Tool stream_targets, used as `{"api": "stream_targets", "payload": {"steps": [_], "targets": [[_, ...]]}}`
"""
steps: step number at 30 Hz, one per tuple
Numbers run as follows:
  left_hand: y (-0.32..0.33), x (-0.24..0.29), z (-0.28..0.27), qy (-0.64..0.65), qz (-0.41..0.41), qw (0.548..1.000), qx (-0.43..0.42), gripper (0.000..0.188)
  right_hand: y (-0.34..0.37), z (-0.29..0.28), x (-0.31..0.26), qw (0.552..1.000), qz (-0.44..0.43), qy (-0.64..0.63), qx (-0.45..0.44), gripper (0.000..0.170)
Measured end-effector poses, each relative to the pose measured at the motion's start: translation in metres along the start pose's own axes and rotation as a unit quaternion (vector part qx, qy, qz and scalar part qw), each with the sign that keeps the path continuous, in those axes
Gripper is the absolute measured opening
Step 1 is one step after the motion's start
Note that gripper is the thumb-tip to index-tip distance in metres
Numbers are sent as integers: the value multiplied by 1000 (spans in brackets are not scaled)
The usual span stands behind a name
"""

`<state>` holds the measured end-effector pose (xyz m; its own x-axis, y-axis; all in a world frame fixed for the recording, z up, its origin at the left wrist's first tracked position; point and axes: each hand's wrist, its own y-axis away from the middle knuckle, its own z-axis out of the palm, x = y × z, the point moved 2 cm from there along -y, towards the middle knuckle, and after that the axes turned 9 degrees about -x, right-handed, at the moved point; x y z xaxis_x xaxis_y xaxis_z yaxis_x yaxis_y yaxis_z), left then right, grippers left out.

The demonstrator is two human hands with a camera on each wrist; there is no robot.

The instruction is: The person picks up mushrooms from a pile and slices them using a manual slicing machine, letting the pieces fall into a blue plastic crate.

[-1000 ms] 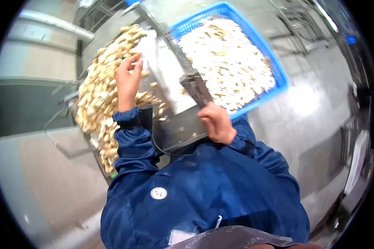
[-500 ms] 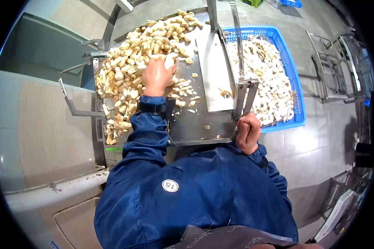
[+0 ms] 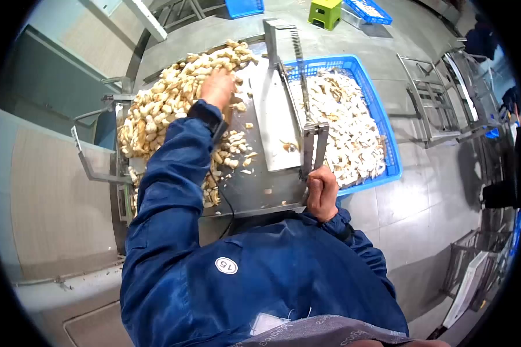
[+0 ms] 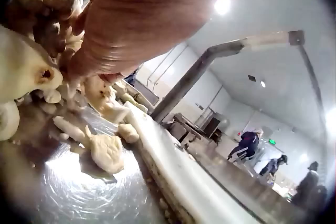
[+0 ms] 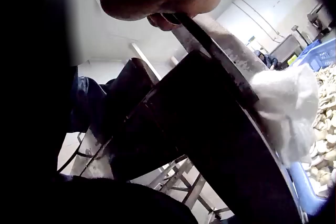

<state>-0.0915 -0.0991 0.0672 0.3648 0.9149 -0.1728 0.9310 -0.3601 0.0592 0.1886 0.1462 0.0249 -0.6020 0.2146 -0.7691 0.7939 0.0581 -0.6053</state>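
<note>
My left hand (image 3: 219,88) reaches into a heap of pale whole mushrooms (image 3: 165,101) on the metal table (image 3: 246,188). Its fingertips are hidden among them; I cannot tell whether they hold any. In the left wrist view, a stubby mushroom piece (image 4: 106,153) lies just below that hand. With curled fingers, my right hand (image 3: 323,194) grips the near end of a hinged cutter's lever (image 3: 314,150). Beside the lever lies a long white board (image 3: 275,115), with a small piece of mushroom near its front end. A coiled spring (image 3: 298,58) runs along the lever.
A blue basket (image 3: 392,153) full of sliced mushrooms (image 3: 350,127) stands right of the cutter. Metal arms (image 3: 90,165) stick out left of the table. Beyond are a green stool (image 3: 325,13) and metal racks (image 3: 431,98). A cable (image 3: 230,211) hangs by my left sleeve.
My left hand has gone from raised over the heap down into the mushrooms, then a little farther forward. My right hand stays on the lever. The head view has shifted.
</note>
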Motion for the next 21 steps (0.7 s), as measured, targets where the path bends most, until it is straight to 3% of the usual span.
{"api": "stream_targets", "payload": {"steps": [1, 3, 4, 5, 8, 9, 11, 18, 19, 21], "targets": [[4, -6, -4, 60, 34, 996, 63, 23, -1, -1, -1, 1000, -5, 3, 1, 8], [8, -6, -7, 284, 14, 956, 71, 21, 0, -2, 0, 1000, 7, 4, -9, 8], [7, -1, -7, 422, 3, 906, 16, 20, 1, -2, 0, 1000, 12, 3, -17, 8], [14, 9, -5, 581, 53, 812, -19, 25, 1, -2, 0, 1000, 12, -6, -13, 8], [28, 53, -13, 698, -6, 693, -180, 31, -2, -1, -4, 1000, 7, -13, -7, 7], [28, 65, -5, 729, 18, 661, -179, 37, -1, 0, -3, 1000, 9, -13, -4, 7], [24, 87, 5, 729, -38, 657, -189, 41, 2, 1, 0, 1000, 12, -11, 3, 7], [30, 105, 5, 717, -14, 686, -122, 41, 5, 1, 2, 1000, 13, -1, -8, 11], [32, 104, 11, 710, -11, 701, -70, 39, 5, 1, 3, 1000, 11, -2, -7, 11], [29, 106, 31, 618, 33, 786, -8, 39, 6, 2, 5, 1000, 6, -5, -5, 12]]}}
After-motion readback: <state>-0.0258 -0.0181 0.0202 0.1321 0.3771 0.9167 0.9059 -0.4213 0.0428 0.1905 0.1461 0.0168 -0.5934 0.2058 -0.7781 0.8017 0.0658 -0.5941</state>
